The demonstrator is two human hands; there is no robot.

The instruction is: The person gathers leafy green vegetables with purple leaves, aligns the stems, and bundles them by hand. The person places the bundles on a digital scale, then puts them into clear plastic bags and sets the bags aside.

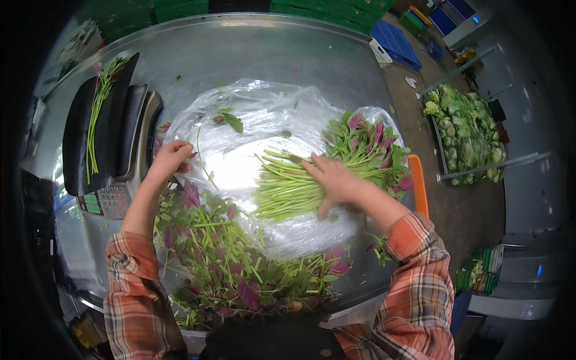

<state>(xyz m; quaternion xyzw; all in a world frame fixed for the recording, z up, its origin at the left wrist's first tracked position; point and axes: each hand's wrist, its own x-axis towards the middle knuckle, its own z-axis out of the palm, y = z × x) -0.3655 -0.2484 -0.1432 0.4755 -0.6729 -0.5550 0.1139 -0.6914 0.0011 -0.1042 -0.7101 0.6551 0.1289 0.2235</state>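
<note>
On a metal table, a bundle of leafy greens [290,184] with green stems and purple-green leaves lies on clear plastic film [265,112]. My right hand [335,182] rests on the stems with its fingers spread. At the film's left edge is my left hand [173,157], its fingers bent; whether it pinches the film cannot be told. Loose leaves and cut stems [234,270] are heaped near my body. A few stems of the same greens [96,117] lie in the black tray [74,135] of a digital scale [119,200] at the left.
An orange plastic edge [419,184] stands by the table's right side. Beyond, on the floor, are a cart of wrapped green vegetables [468,135] and a blue plastic pallet [396,44]. Green crates [333,13] line the table's far edge.
</note>
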